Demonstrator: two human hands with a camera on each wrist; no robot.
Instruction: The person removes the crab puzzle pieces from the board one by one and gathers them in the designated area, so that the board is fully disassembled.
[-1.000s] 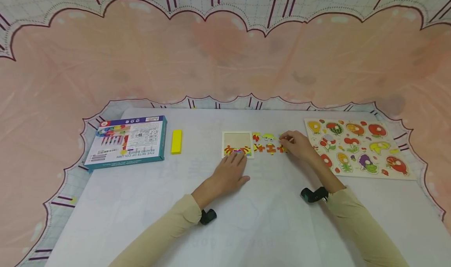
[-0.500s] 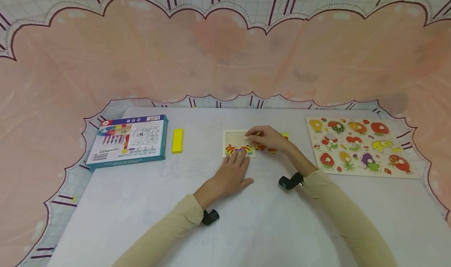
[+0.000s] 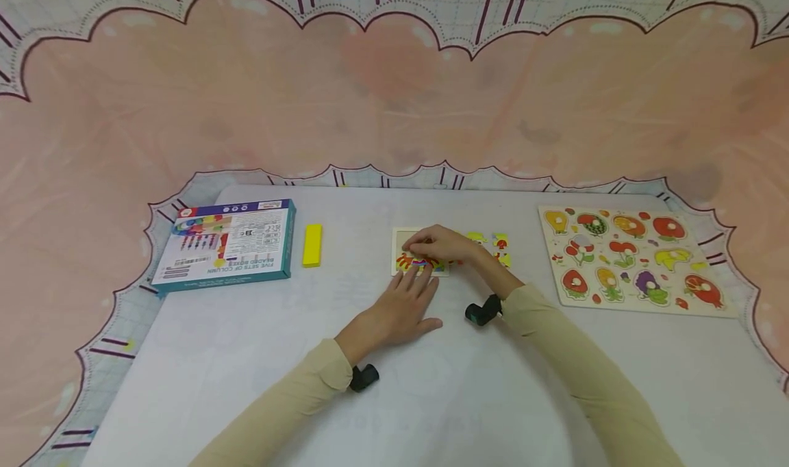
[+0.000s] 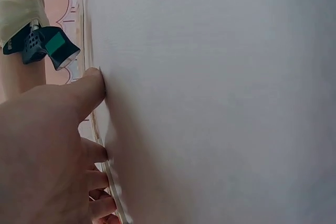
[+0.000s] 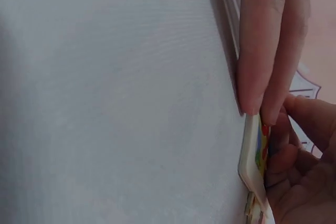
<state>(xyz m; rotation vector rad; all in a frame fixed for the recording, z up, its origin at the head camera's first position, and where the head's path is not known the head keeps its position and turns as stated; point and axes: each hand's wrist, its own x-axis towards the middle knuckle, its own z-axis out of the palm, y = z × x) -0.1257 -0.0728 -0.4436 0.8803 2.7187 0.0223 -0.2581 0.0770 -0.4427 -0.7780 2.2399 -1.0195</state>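
A small square wooden puzzle tray [image 3: 399, 238] lies mid-table, with red and rainbow-coloured pieces [image 3: 403, 262] along its near side. My left hand [image 3: 401, 309] lies with extended fingers resting on the tray's near edge; its thumb [image 4: 90, 90] is spread out in the left wrist view. My right hand [image 3: 440, 243] is over the tray, thumb and fingers pinched together on a puzzle piece mostly hidden by them. In the right wrist view its curled fingers are beside the tray's edge [image 5: 248, 153]. Several loose yellow and red puzzle pieces [image 3: 501, 242] lie right of the tray.
On the left lies a flat box [image 3: 228, 244] with printed text, and beside it a yellow block [image 3: 311, 245]. A fruit-picture board [image 3: 635, 261] lies at the right. A white sheet [image 3: 431, 398] covers the table, and a peach-patterned cloth [image 3: 277, 97] hangs behind.
My right hand has moved left from the loose pieces to above the tray. My left hand has stayed on the tray's near edge.
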